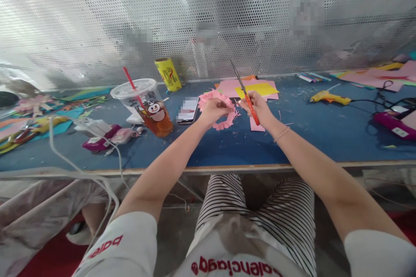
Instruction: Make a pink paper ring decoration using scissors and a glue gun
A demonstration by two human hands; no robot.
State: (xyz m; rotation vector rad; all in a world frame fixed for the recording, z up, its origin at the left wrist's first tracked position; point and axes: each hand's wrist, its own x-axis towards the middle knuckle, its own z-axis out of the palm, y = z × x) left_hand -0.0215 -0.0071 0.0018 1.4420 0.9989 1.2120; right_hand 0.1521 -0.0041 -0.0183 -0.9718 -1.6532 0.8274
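Note:
My left hand [215, 111] is closed in a pinch on pink paper, over a ring of fringed pink paper [223, 125] lying on the blue table. Whether the fingers grip the ring itself or a small piece above it is hard to see. Scissors with orange-red handles [251, 108] are held in my right hand [259, 107], their blades pointing up and away. The fingertips of both hands almost meet at the ring's right side. Under and beyond my right hand lie pink sheets [227, 88] and a yellow sheet [271, 90].
Left of the ring are a phone [187, 110] and a plastic drink cup [152, 110] with a red straw. A yellow can [168, 74] leans near the perforated metal panel [260, 17]. On the right lies a yellow glue gun [329, 97]; a purple power strip [101, 139] with cables sits left.

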